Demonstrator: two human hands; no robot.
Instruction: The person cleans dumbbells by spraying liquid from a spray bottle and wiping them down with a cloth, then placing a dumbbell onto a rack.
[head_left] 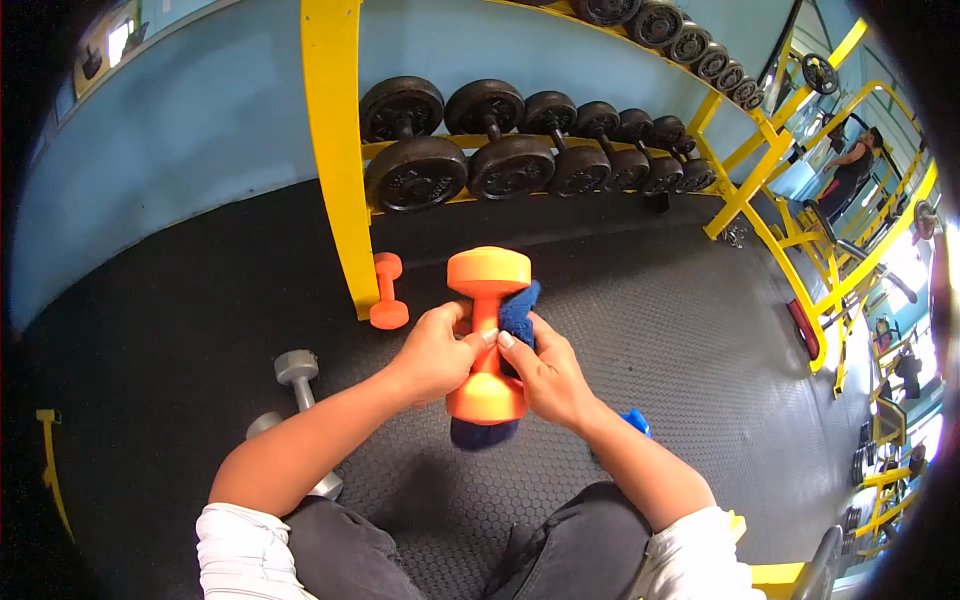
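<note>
An orange dumbbell [487, 272] is held up in front of me, its length running away from my body. My left hand [440, 352] is closed on its handle from the left side. My right hand [550, 372] grips from the right, its thumb near the handle and a dark blue cloth [518, 312] between its fingers and the dumbbell. Part of the cloth also hangs below the near head. The fingers behind the dumbbell are hidden.
A second orange dumbbell [388, 312] stands by the yellow rack post [338, 160]. Grey dumbbells [297, 368] lie on the black floor at left, partly behind my arm. Black dumbbells [415, 175] fill the rack ahead. A blue object [635, 422] is beside my right forearm. Another person [852, 170] is far right.
</note>
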